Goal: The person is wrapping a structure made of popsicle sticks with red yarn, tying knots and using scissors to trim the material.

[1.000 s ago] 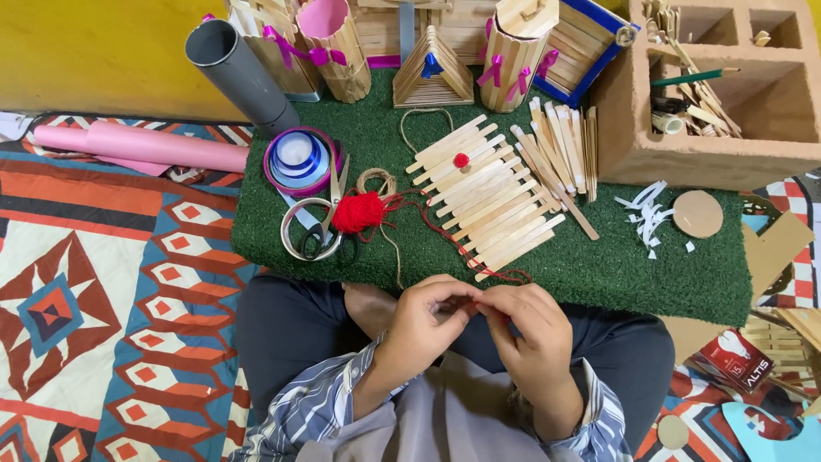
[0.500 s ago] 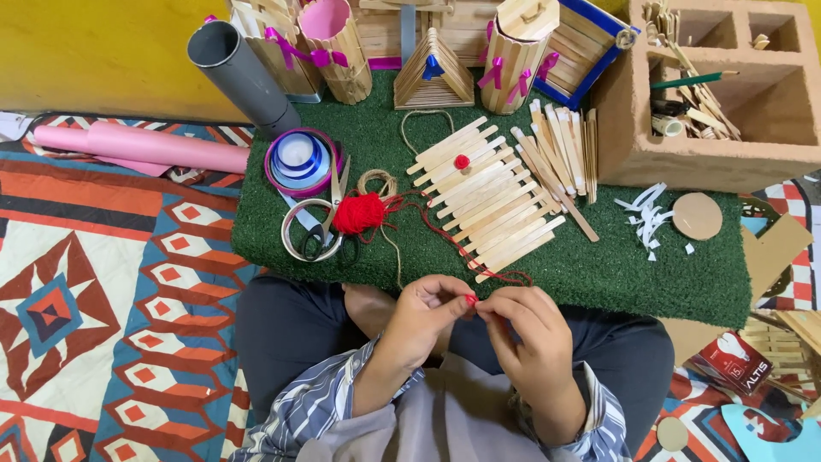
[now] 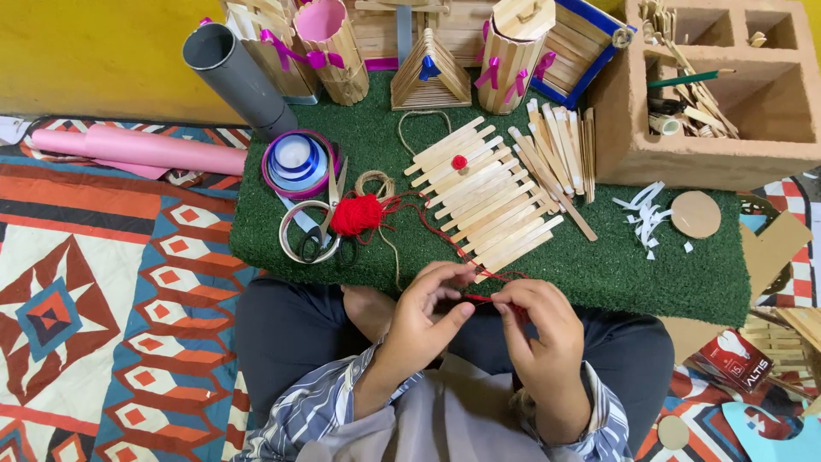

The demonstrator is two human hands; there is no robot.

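Nearest, just off the near edge of the green turf mat (image 3: pixel 599 274), the left hand (image 3: pixel 423 321) and right hand (image 3: pixel 539 329) pinch a red thread (image 3: pixel 483 297) between closed fingertips, apparently knotting or threading it (the fine detail is too small to tell). The thread runs back onto the mat to the red yarn ball (image 3: pixel 355 214), beside the scissors (image 3: pixel 321 227). Farther on the mat lies the craft-stick panel (image 3: pixel 483 201). The next move likely needs steady tension.
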